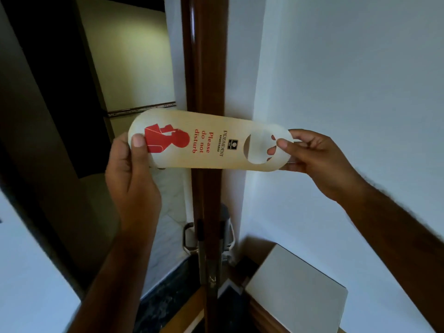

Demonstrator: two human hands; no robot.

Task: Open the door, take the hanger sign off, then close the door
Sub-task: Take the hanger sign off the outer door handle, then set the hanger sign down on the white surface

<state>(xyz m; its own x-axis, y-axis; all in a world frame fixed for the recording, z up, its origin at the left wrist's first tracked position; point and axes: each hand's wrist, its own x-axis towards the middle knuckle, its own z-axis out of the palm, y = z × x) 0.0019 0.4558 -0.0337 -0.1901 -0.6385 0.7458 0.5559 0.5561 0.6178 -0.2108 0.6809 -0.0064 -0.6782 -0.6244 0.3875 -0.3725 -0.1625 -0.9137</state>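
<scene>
A cream hanger sign (pixel 211 143) with red "Please do not disturb" lettering and a red figure lies sideways in the air in front of me. My left hand (pixel 132 169) pinches its rounded end by the red figure. My right hand (pixel 317 162) grips the ring end around the round hole. The brown wooden door (pixel 206 68) stands open, seen edge-on behind the sign. Its metal handles (pixel 192 236) and lock plate sit low on that edge, free of the sign.
A white wall (pixel 348 80) fills the right side. A white flat-topped box (pixel 295 292) stands low by that wall. Through the gap at left I see a corridor with a pale floor (pixel 168 200) and a dark door frame (pixel 48 116).
</scene>
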